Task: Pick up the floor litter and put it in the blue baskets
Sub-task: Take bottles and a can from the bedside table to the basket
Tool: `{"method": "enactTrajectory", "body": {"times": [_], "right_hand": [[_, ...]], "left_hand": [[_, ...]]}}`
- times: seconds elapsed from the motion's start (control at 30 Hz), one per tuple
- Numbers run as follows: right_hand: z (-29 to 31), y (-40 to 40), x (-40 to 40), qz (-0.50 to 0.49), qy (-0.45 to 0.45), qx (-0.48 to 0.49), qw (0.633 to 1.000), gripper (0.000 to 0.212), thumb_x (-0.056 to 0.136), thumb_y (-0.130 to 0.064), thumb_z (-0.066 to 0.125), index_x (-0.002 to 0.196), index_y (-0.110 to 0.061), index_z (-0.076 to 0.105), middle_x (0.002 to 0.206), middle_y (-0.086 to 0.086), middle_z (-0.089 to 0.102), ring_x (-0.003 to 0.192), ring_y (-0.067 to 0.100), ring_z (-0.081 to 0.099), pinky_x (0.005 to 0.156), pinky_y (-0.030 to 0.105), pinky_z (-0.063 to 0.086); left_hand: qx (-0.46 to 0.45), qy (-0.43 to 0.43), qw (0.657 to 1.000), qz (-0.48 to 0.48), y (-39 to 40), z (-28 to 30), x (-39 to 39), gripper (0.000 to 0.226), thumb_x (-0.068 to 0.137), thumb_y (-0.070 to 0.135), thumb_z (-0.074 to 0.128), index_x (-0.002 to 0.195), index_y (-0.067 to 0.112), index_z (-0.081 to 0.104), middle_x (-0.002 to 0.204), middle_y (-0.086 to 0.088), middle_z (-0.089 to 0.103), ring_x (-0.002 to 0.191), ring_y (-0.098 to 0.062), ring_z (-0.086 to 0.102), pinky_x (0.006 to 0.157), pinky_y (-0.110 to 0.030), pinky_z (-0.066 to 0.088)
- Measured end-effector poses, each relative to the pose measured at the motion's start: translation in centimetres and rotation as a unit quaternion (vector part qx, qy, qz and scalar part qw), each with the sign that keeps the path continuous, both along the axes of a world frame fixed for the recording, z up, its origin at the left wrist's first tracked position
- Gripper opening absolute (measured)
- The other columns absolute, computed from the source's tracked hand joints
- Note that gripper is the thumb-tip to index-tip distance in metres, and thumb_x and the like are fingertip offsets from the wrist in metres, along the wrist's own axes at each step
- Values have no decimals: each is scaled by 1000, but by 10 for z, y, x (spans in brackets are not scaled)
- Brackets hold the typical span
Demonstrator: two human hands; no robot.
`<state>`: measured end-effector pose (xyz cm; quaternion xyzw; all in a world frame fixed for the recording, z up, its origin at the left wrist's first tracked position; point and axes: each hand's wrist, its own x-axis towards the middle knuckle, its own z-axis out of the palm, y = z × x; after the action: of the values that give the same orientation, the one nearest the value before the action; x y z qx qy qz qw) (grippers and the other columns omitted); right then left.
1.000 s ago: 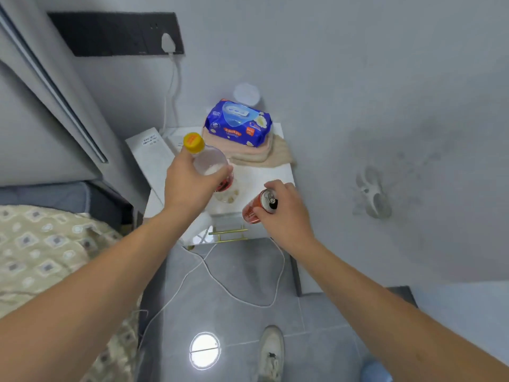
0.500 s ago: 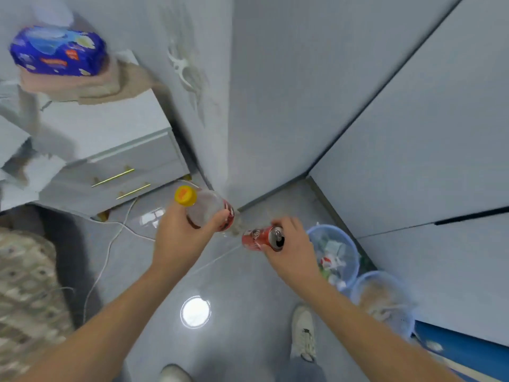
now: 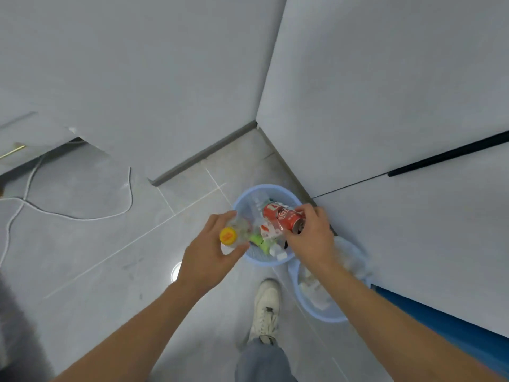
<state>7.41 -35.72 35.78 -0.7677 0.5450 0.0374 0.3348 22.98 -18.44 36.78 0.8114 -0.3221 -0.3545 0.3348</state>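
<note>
My left hand (image 3: 210,255) grips a clear plastic bottle with a yellow cap (image 3: 234,232) over the left rim of a pale blue basket (image 3: 264,188). My right hand (image 3: 312,238) holds a red soda can (image 3: 283,217) lying sideways above the same basket's right side. That basket holds several pieces of litter, white, red and green. A second blue basket (image 3: 319,312) stands just behind my right forearm, with white litter inside; much of it is hidden by the arm.
Both baskets stand in a corner against grey cabinet doors (image 3: 385,106). A white cable (image 3: 82,216) trails across the grey tiled floor at left. My white shoe (image 3: 265,310) is planted just below the baskets.
I have turned from the bedside table toward the corner. Both hands came over the nearer basket, still holding the bottle and the can.
</note>
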Motion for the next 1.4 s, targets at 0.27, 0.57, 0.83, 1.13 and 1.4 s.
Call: {"method": "enactTrajectory", "body": {"times": [0.27,0.57,0.83,1.13,1.4], "right_hand": [[-76,-46,4,27,-4,-10,1000,47,79,-26,82,116,-24,53,120,2,43,88,25,61,75,31,49],[-124,-51,11,103,44,-23,993,55,83,-41,79,123,-22,46,118,4,44,100,26,59,81,43,57],[-131,-58,21,153,82,-18,985,63,88,-52,67,138,-24,40,122,5,46,111,25,52,86,44,56],[-122,-63,25,170,94,-31,980,68,87,-55,67,141,-25,40,128,5,50,116,26,53,90,44,55],[-94,-61,32,203,89,-82,972,64,89,-52,65,141,-21,44,129,6,52,117,26,50,92,44,53]], "left_hand": [[103,-127,972,-169,-24,-86,-33,74,81,49,77,143,42,37,147,23,34,110,-11,54,63,-29,57],[194,-190,923,-274,-26,-125,-61,94,71,44,86,143,34,28,154,-5,27,121,-26,49,77,-35,58],[244,-207,917,-240,-40,-138,-86,106,73,35,87,150,30,14,166,-9,1,130,-33,39,84,-41,55],[249,-216,914,-234,-62,-139,-82,112,69,41,89,151,24,14,166,-14,4,128,-33,42,82,-40,52],[217,-185,931,-228,-37,-116,-58,111,73,45,84,152,36,6,163,-5,7,137,-29,34,100,-43,48]]}}
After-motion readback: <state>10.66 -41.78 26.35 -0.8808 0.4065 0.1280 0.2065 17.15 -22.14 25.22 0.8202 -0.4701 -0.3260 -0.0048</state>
